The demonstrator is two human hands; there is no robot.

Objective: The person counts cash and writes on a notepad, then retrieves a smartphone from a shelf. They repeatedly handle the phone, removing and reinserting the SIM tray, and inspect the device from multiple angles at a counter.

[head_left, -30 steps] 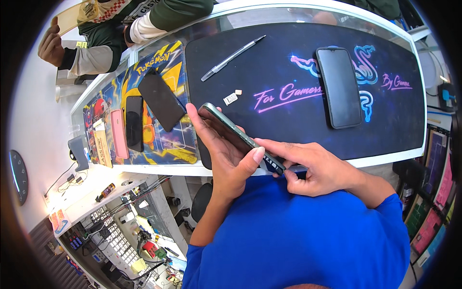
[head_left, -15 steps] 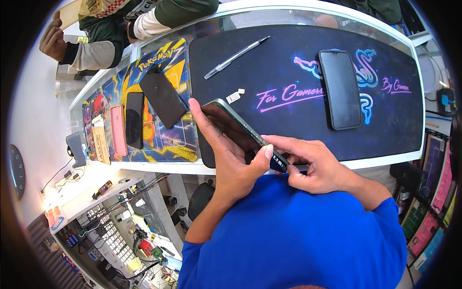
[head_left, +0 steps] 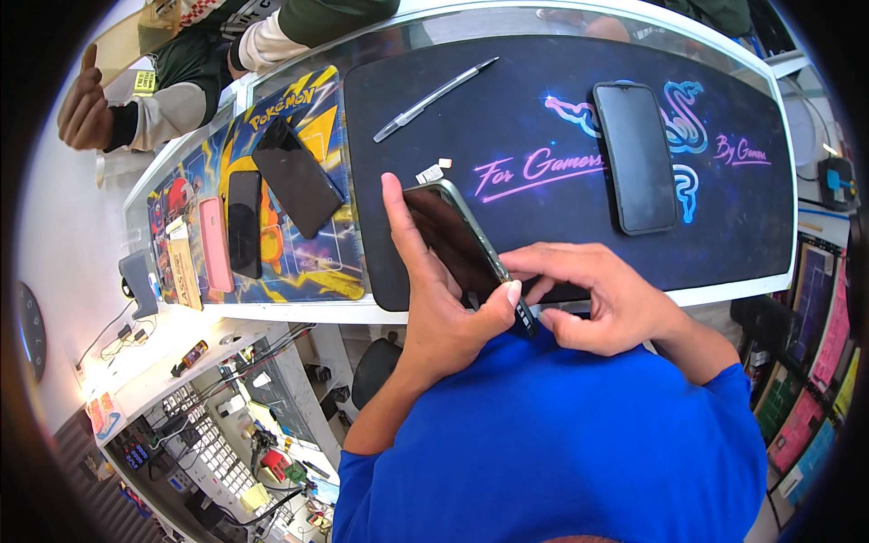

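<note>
My left hand (head_left: 444, 317) is wrapped round a dark smartphone (head_left: 457, 240), its thumb along the near long edge and a finger stretched up behind the far end. The phone is tilted, with its screen side toward the left. At its right edge, the index fingertip of my right hand (head_left: 597, 299) touches or nearly touches the frame. The right thumb stands apart from the other fingers, and I see nothing held there. Just beyond the phone's top lies a small white label-like piece (head_left: 430, 174) with a tiny pale bit (head_left: 444, 164) beside it.
The black desk mat (head_left: 543, 226) carries a pen (head_left: 434, 101) and another smartphone (head_left: 637, 158). On the colourful mat (head_left: 330, 281) are two dark phones (head_left: 300, 181) (head_left: 244, 224) and a pink phone case (head_left: 215, 244). Another person's hand (head_left: 86, 109) is at upper left.
My right thumb has come away from the phone's lower end, and the right fingers have spread. The phone stands a little steeper. The whole view has shifted slightly.
</note>
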